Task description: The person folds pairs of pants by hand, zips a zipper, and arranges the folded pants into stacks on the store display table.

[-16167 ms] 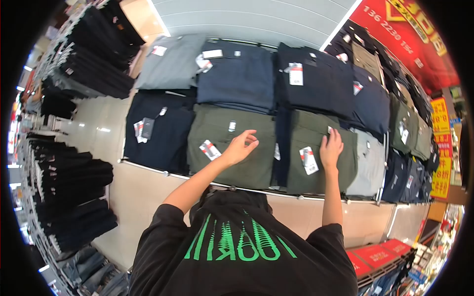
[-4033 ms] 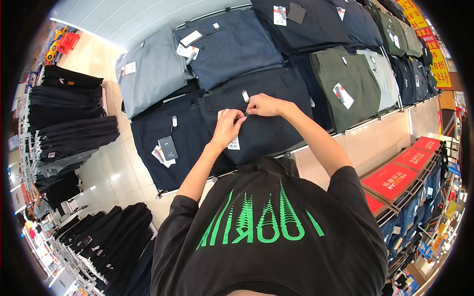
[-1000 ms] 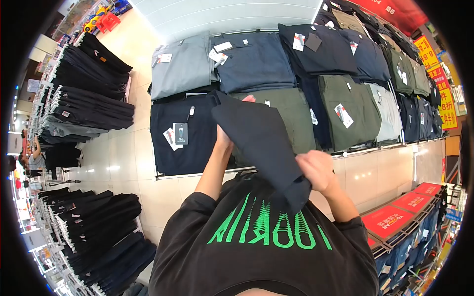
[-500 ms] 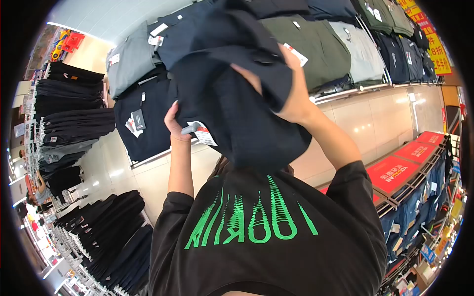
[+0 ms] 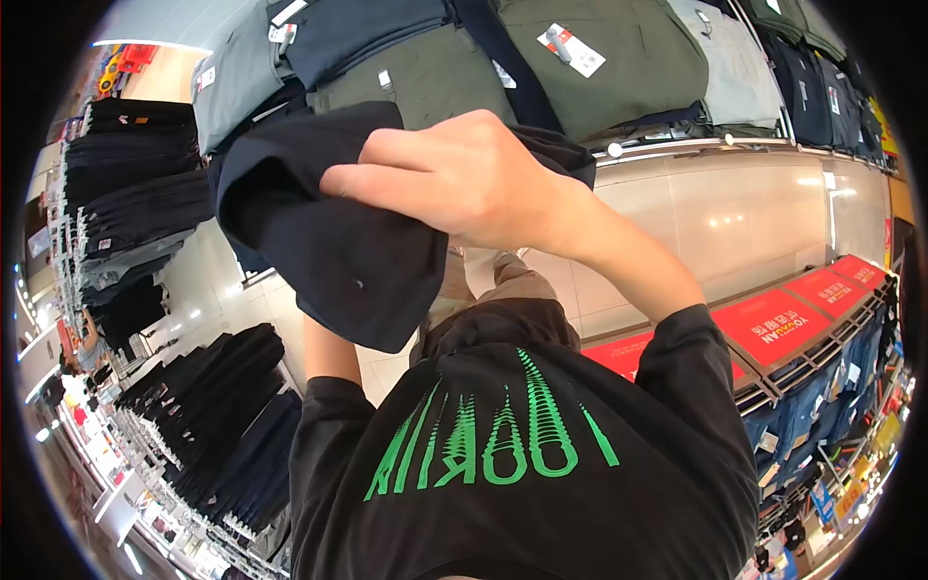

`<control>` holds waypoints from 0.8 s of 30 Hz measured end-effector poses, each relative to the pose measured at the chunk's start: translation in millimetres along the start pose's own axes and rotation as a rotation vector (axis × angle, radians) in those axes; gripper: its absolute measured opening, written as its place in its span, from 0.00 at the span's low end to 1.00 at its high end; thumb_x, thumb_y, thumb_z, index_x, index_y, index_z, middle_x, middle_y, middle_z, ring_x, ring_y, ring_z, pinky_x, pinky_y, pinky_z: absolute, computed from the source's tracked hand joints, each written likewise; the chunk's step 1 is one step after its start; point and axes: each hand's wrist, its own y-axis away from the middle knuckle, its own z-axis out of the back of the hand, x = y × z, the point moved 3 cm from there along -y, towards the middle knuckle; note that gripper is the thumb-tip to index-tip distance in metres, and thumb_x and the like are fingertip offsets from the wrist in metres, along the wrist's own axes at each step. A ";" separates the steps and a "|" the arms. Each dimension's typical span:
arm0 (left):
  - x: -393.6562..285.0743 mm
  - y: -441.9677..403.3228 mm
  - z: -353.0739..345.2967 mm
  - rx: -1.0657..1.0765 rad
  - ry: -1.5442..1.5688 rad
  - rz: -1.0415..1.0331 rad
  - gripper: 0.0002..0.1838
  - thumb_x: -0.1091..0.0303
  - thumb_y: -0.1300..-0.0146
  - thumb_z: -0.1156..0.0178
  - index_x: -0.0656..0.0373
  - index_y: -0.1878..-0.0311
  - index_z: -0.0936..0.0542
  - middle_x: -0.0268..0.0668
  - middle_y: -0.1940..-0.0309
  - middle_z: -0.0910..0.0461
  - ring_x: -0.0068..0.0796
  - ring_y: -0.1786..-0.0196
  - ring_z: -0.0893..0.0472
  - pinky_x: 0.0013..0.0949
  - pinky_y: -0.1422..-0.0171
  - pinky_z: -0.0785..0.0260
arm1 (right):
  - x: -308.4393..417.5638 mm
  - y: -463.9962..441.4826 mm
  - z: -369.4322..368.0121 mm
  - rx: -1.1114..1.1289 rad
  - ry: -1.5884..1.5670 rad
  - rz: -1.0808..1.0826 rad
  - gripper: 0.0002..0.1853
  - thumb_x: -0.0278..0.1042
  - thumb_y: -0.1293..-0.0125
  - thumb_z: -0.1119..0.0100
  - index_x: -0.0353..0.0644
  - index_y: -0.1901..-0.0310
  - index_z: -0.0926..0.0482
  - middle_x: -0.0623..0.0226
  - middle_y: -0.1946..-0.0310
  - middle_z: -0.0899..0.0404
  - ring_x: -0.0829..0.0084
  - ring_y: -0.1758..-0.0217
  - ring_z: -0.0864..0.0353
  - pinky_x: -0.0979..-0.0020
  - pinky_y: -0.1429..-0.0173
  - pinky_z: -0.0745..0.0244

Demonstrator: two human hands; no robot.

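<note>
1. Before the chest of a black T-shirt with green lettering (image 5: 551,527), a near-black cloth garment (image 5: 372,256) is held up by the right grip (image 5: 469,184), whose fingers are closed on the fabric.
2. At the garment's left side, a fold of cloth is spread into an open loop; more dark cloth is seen beyond the right wrist.
3. The left grip is hidden behind the cloth, so its state cannot be told; only the left forearm (image 5: 329,350) is seen below.
4. Beyond the garment, a bench edged with a white metal rail (image 5: 677,146) is covered with folded clothes: olive-green trousers with a small white tag (image 5: 425,92), an olive-green pair with a red-and-white tag (image 5: 643,82), and a pale grey garment (image 5: 732,72).
5. Farther out, dark clothes on racks (image 5: 208,420) are seen at left, and red sign panels (image 5: 778,327) above blue jeans (image 5: 822,411) at right.
</note>
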 end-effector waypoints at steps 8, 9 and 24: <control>-21.6 -12.9 -2.7 -0.413 -0.748 -0.581 0.24 0.62 0.32 0.49 0.72 0.41 0.31 0.47 0.42 0.28 0.35 0.41 0.28 0.34 0.35 0.39 | 20.7 -19.3 5.2 -0.119 -0.059 -0.172 0.28 0.23 0.61 0.35 0.38 0.52 0.26 0.58 0.61 0.21 0.57 0.60 0.19 0.65 0.59 0.23; -37.3 -17.3 -3.6 -0.426 -0.856 -0.692 0.24 0.62 0.31 0.49 0.73 0.41 0.32 0.47 0.42 0.28 0.35 0.41 0.28 0.33 0.35 0.39 | 15.6 -21.2 14.9 -0.098 -0.037 -0.285 0.27 0.21 0.59 0.37 0.35 0.51 0.27 0.53 0.58 0.21 0.55 0.58 0.19 0.64 0.55 0.23; -186.3 18.2 9.9 -0.218 -0.433 -0.190 0.22 0.61 0.35 0.42 0.69 0.45 0.27 0.43 0.54 0.20 0.30 0.58 0.17 0.29 0.53 0.23 | -43.3 -18.4 -70.6 -0.432 -0.277 -1.015 0.18 0.38 0.36 0.38 0.31 0.52 0.21 0.66 0.57 0.19 0.79 0.54 0.24 0.77 0.46 0.32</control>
